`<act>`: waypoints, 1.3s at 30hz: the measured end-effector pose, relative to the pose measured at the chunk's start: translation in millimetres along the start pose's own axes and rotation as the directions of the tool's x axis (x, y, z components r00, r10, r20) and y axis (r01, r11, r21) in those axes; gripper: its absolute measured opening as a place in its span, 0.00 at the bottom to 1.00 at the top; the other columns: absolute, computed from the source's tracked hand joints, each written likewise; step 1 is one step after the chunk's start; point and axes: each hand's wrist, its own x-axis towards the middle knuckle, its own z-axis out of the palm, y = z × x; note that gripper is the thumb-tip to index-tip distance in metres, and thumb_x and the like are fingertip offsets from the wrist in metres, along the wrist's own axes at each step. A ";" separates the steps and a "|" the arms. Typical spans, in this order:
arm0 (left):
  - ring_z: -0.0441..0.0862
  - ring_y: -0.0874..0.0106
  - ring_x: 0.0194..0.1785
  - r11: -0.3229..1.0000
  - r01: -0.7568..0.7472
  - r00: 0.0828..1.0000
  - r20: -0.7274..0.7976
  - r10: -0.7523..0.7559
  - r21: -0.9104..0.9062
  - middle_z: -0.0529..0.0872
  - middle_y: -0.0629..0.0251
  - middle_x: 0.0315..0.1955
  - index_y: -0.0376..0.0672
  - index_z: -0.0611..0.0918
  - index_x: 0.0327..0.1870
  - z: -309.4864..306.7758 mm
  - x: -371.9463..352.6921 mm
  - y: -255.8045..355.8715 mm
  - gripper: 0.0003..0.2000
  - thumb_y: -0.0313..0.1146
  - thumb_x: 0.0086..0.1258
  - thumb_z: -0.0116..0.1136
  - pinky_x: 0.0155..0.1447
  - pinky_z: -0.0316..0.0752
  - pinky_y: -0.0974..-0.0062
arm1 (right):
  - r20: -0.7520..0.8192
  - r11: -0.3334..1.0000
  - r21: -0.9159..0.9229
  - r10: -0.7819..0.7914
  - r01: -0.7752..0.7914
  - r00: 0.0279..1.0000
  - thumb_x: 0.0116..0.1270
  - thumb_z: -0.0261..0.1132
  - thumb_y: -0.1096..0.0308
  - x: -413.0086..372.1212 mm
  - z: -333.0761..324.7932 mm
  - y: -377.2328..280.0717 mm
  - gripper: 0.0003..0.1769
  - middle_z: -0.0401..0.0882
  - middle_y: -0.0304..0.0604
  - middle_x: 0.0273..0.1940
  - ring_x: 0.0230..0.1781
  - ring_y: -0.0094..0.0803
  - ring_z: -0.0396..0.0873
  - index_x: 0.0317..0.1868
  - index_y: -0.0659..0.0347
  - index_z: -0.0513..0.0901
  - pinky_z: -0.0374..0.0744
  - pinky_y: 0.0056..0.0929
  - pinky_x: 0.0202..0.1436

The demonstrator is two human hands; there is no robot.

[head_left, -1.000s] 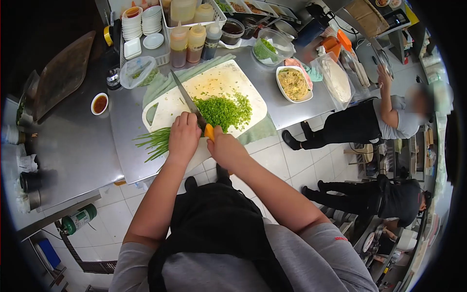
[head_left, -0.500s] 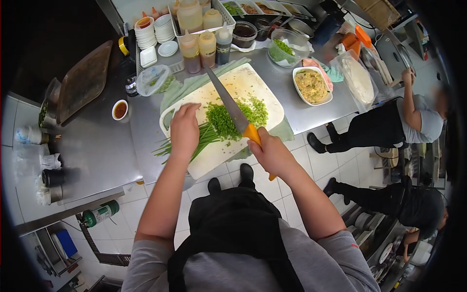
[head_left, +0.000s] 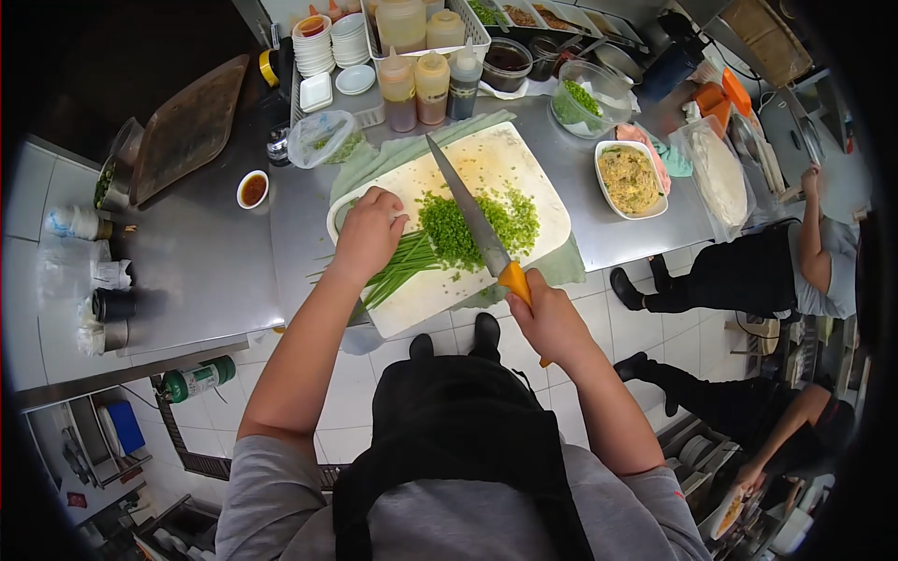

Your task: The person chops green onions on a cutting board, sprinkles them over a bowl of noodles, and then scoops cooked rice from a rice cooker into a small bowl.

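On a white cutting board [head_left: 547, 201] lies a heap of finely chopped chives [head_left: 449, 234], with more pieces on the far side of the blade. A bundle of long uncut chives [head_left: 402, 271] reaches from the heap to the board's left side. My left hand [head_left: 370, 232] is closed, fingers curled, over the bundle near its upper edge. My right hand [head_left: 552, 320] grips the orange handle of a large kitchen knife [head_left: 470, 208]. Its blade slants up and left across the chopped pieces, tip near the board's far edge. A green cloth [head_left: 365, 168] lies under the board.
Squeeze bottles [head_left: 432, 89] stand behind the board. A lidded tub [head_left: 323, 140] and a sauce dish [head_left: 253, 189] are to the left. A bowl of yellow food [head_left: 631, 179] and a clear bowl [head_left: 591, 101] stand right. Two people work at the far right.
The view has shifted, so the counter appears farther right. My left fingers have curled in more. The knife still lies over the chopped chives. One person at the right now holds out a plate of food.
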 end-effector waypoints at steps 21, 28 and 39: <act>0.75 0.61 0.53 0.934 -0.136 0.991 0.027 0.135 0.329 0.76 0.59 0.51 0.37 0.74 0.59 25.4 -66.0 27.5 0.24 0.40 0.67 0.63 0.57 0.71 0.64 | 0.022 0.993 -0.087 -0.076 0.078 0.997 0.75 0.59 0.58 13.0 36.5 -16.8 0.19 0.82 0.62 0.28 0.29 0.60 0.83 0.48 0.67 0.68 0.81 0.55 0.34; 0.75 0.61 0.52 0.923 -0.151 0.988 0.019 0.154 0.355 0.76 0.59 0.50 0.38 0.74 0.58 23.6 -67.1 23.5 0.24 0.41 0.66 0.63 0.56 0.71 0.63 | -0.006 0.989 -0.135 -0.059 0.058 0.998 0.74 0.58 0.58 22.7 61.1 -27.5 0.19 0.83 0.60 0.28 0.29 0.58 0.84 0.50 0.69 0.68 0.82 0.54 0.34; 0.76 0.55 0.54 0.987 -0.111 0.983 -0.132 0.127 0.120 0.77 0.55 0.52 0.37 0.74 0.61 29.4 -53.3 28.7 0.26 0.43 0.67 0.65 0.59 0.72 0.60 | -0.044 0.941 -0.332 -0.077 0.058 0.996 0.74 0.58 0.60 16.5 65.3 -48.2 0.17 0.84 0.56 0.26 0.26 0.53 0.86 0.49 0.67 0.69 0.84 0.47 0.30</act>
